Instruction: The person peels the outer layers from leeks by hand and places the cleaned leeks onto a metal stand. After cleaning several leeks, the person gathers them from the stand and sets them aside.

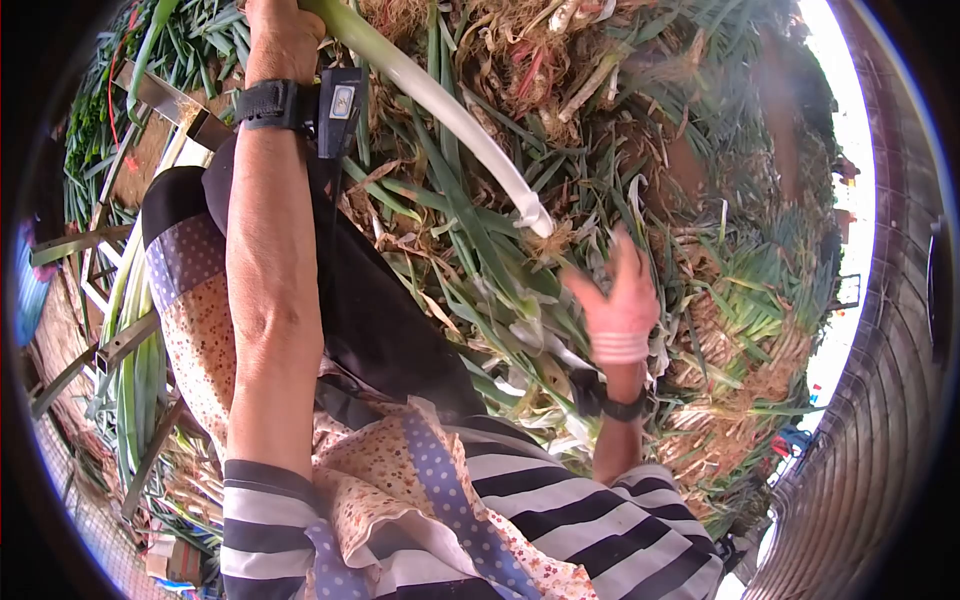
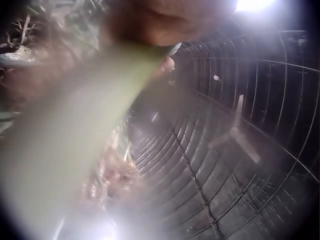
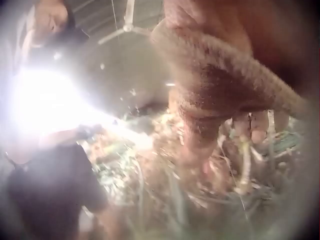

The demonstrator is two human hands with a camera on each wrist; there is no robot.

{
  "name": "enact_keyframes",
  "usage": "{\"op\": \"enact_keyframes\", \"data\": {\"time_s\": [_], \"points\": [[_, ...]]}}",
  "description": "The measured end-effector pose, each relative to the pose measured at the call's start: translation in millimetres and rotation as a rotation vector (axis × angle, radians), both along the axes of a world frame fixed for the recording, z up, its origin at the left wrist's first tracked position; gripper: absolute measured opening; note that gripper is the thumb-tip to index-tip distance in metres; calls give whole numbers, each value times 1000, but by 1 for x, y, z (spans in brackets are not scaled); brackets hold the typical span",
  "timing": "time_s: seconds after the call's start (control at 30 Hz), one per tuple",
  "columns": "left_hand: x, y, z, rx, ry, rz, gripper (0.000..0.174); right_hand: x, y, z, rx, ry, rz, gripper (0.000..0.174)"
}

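Observation:
My left hand [image 1: 283, 38] grips a long leek [image 1: 425, 85] by its green part, at the top edge of the head view, where most of the fingers are cut off. The leek's white shaft slants down to the right and ends in a tuft of roots. Blurred and green, the same leek [image 2: 75, 115] fills much of the left wrist view beneath the fingers. Just below the root end, my right hand [image 1: 622, 305] has its thumb and fingers spread, with nothing in it. A pale band wraps that palm.
A heap of loose leek leaves and peelings [image 1: 440, 240] spreads ahead of my knees. Metal frame bars [image 1: 130, 340] and a broad metal blade [image 1: 165, 100] stand at the left, with long leeks [image 1: 135, 400] beside them. A ribbed curved wall [image 1: 850, 440] rises at the right.

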State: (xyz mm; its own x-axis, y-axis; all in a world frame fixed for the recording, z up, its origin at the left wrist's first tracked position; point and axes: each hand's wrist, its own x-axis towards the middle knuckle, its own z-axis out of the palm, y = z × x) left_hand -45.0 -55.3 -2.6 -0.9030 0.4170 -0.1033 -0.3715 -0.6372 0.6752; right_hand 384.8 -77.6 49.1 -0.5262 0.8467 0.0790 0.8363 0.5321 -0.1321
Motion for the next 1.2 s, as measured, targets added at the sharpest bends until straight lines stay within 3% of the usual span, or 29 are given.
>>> {"op": "enact_keyframes", "data": {"time_s": [0.07,0.13,0.17,0.23,0.3,0.37,0.43,0.5,0.53,0.57,0.63,0.67,0.7,0.77,0.83,0.87,0.9,1.0,1.07,1.1,1.17,1.2], "points": [[8,-1,6,-10,-29,-20,41,-38,8,-1,57,88,86,75],[7,-7,2,-174,13,4,41,-67,18,-7,127,-150,348,69],[6,-7,-1,-179,12,10,41,-72,27,-26,280,-121,452,45],[12,-6,4,-224,-21,109,42,-71,38,-39,241,-97,534,28],[-5,-3,-9,-133,-1,123,43,-60,37,-32,224,-166,460,24],[-13,-3,-14,-59,12,98,41,-33,38,-41,57,30,314,19],[-12,-4,-9,-7,10,125,37,-3,33,-44,15,-99,168,21],[-12,-10,-6,129,5,-62,34,23,26,-46,-145,-251,-144,25],[-17,-3,0,22,-93,68,33,36,29,-47,-351,-334,-373,33],[-18,-4,1,25,-92,73,33,49,32,-47,-348,-334,-368,33],[-15,-4,0,-19,-73,98,34,61,28,-37,-271,-243,-143,51],[-12,-3,0,20,-72,73,34,63,36,-30,-370,-289,-147,67],[-8,-3,1,59,-70,51,34,51,39,-20,-363,-282,-153,67],[-13,-3,-14,124,72,29,34,21,34,-6,-318,235,-83,68],[4,-11,-4,106,43,-104,33,-16,31,9,-63,97,146,67],[7,-10,-4,94,61,-53,35,-30,35,8,148,16,367,57],[10,-12,-1,92,65,-53,35,-42,33,6,225,-124,430,41],[9,-13,2,27,62,-49,36,-38,42,-24,189,-216,527,34],[-7,-3,-2,-40,-90,-35,38,-23,38,-28,-41,-14,325,27],[-12,-2,-4,-41,-94,-29,38,-14,38,-31,-42,-17,331,27],[-17,-2,-7,55,13,-41,39,13,33,-37,-203,-97,-104,18],[-15,-5,-2,208,-55,-173,40,36,32,-42,-201,-103,-108,18]]}}
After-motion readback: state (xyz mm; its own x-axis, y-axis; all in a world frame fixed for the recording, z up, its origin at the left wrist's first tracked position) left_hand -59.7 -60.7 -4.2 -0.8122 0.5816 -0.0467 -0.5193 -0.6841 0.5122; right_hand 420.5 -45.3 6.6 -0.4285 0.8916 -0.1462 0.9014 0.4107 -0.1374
